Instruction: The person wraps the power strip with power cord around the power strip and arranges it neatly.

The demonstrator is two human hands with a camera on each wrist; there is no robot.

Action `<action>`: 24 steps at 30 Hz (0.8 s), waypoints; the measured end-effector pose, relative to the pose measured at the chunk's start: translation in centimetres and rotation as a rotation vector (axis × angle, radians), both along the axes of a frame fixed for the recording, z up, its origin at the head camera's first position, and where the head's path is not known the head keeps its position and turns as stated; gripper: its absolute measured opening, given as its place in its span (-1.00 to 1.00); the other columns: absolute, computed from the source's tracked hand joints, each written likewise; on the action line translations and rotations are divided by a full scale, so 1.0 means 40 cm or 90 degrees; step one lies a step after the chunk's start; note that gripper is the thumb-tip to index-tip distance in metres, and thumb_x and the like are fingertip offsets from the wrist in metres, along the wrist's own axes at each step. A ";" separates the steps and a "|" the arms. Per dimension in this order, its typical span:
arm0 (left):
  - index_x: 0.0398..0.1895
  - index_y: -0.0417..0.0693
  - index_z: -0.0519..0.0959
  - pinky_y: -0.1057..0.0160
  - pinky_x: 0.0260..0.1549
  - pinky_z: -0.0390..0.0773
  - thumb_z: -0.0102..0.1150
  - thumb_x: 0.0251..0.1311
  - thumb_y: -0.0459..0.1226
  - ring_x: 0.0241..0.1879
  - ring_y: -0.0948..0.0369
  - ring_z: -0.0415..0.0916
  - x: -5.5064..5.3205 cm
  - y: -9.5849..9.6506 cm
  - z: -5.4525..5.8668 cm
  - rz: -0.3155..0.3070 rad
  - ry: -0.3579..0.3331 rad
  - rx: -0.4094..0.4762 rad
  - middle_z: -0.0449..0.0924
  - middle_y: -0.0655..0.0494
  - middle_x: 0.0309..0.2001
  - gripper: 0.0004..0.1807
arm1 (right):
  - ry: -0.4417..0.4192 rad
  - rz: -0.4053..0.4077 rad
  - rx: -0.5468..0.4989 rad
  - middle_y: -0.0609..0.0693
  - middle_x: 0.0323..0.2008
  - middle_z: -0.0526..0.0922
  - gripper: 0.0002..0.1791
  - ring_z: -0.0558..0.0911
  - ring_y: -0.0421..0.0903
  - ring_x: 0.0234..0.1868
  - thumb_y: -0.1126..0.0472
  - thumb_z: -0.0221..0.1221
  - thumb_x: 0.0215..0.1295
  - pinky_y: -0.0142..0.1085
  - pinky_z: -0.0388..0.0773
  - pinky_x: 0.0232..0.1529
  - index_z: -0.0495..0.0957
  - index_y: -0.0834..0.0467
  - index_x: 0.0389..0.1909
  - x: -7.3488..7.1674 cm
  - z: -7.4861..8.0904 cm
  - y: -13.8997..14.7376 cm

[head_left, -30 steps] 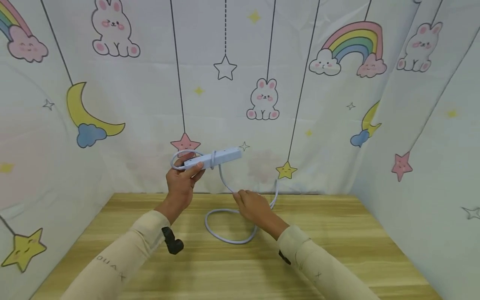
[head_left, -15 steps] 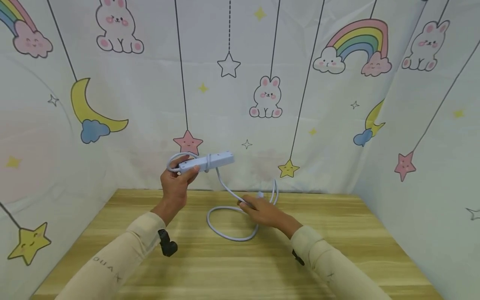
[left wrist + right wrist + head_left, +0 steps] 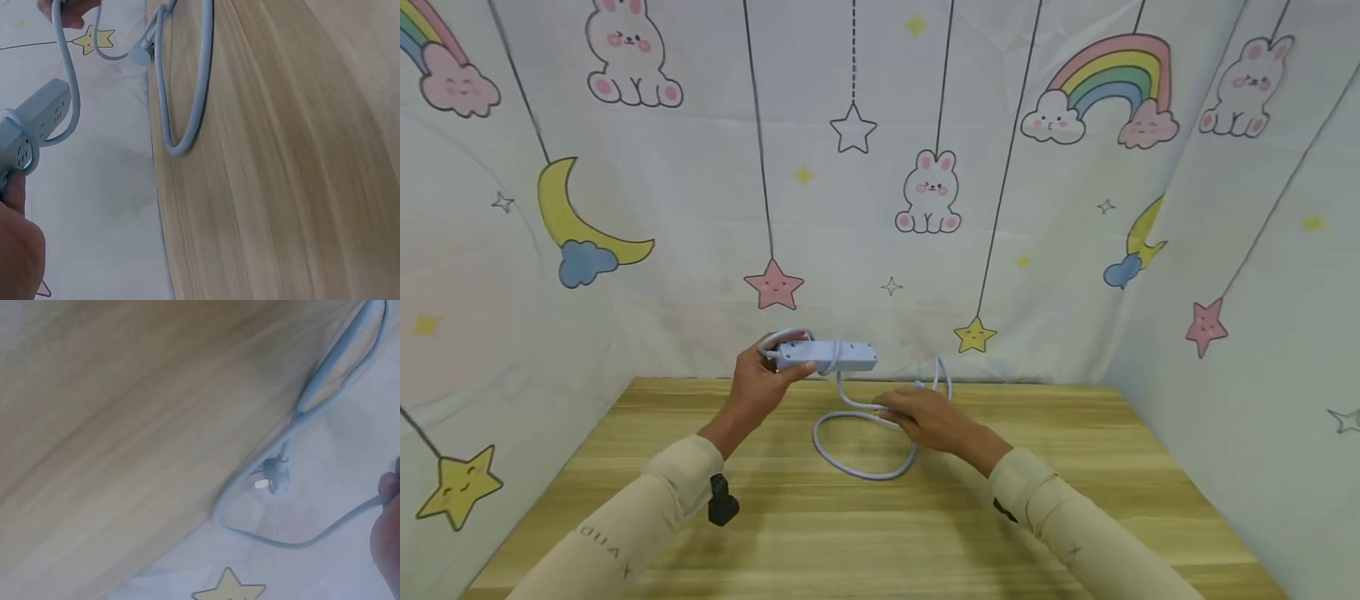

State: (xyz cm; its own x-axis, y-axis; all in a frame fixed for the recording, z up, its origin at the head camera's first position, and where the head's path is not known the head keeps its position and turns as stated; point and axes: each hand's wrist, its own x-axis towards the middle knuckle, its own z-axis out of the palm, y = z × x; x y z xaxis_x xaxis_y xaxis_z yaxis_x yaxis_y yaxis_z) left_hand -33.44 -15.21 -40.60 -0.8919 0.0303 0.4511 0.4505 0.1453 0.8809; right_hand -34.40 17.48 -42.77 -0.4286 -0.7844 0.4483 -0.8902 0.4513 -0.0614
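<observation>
My left hand (image 3: 758,385) grips one end of a pale blue power strip (image 3: 859,357), thumb along its near side, holding it up over the back of the table. One turn of the cord (image 3: 836,358) wraps round the strip's middle, and another bend arches over the end in my hand. Between the fingers of my right hand (image 3: 928,418) the same cord is pinched, to the right of the strip and lower. A loop (image 3: 865,477) of cord lies on the wood beneath. In the right wrist view the plug (image 3: 278,477) hangs near the table's back edge.
The wood-grain table (image 3: 880,542) ends at a cloth backdrop (image 3: 700,208) printed with rabbits, stars and rainbows, which also rises on both sides. Behind my right hand, a doubled stretch of cord (image 3: 949,379) stands up near the back edge.
My left hand has lowered the power strip and turned it nearly level. The right hand has shifted a little right and down along with the cord, bringing the plug partly into view behind it.
</observation>
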 end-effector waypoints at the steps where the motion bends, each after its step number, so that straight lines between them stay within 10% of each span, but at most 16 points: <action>1: 0.45 -0.16 0.67 0.43 -0.08 0.77 0.52 0.42 -0.43 0.06 0.37 0.68 0.000 0.002 -0.003 -0.016 0.001 -0.009 0.64 -0.30 0.38 -0.45 | 0.027 0.014 -0.004 -0.03 -0.17 0.79 -0.73 0.63 -0.14 -0.27 0.22 0.26 0.69 -0.23 0.65 -0.15 0.72 0.10 0.27 -0.001 0.006 -0.003; 11: 0.41 -0.26 0.65 0.38 -0.06 0.80 0.52 0.34 -0.53 0.04 0.34 0.72 0.014 0.050 -0.022 -0.142 0.031 -0.074 0.69 -0.38 0.33 -0.43 | 0.124 0.059 -0.060 -0.03 -0.36 0.60 -0.80 0.44 -0.17 -0.41 0.21 0.48 0.46 -0.36 0.44 -0.33 0.74 0.13 0.01 -0.025 0.078 -0.046; 19: 0.37 -0.27 0.68 0.34 -0.09 0.79 0.55 0.32 -0.52 -0.02 0.27 0.74 0.022 0.080 -0.013 -0.208 0.041 -0.098 0.70 -0.39 0.26 -0.45 | -0.046 0.037 -0.105 0.04 -0.23 0.64 -0.78 0.52 -0.03 -0.25 0.21 0.40 0.56 -0.20 0.52 -0.13 0.64 0.19 0.08 -0.056 0.105 -0.055; 24: 0.34 -0.30 0.69 0.34 -0.08 0.79 0.51 0.34 -0.55 -0.05 0.29 0.75 0.021 0.077 -0.010 -0.235 -0.001 -0.048 0.70 -0.29 0.25 -0.50 | -0.267 0.003 -0.175 0.06 0.03 0.75 -0.78 0.67 -0.11 -0.03 0.17 0.32 0.67 -0.25 0.64 0.08 0.70 0.16 0.18 -0.061 0.106 -0.046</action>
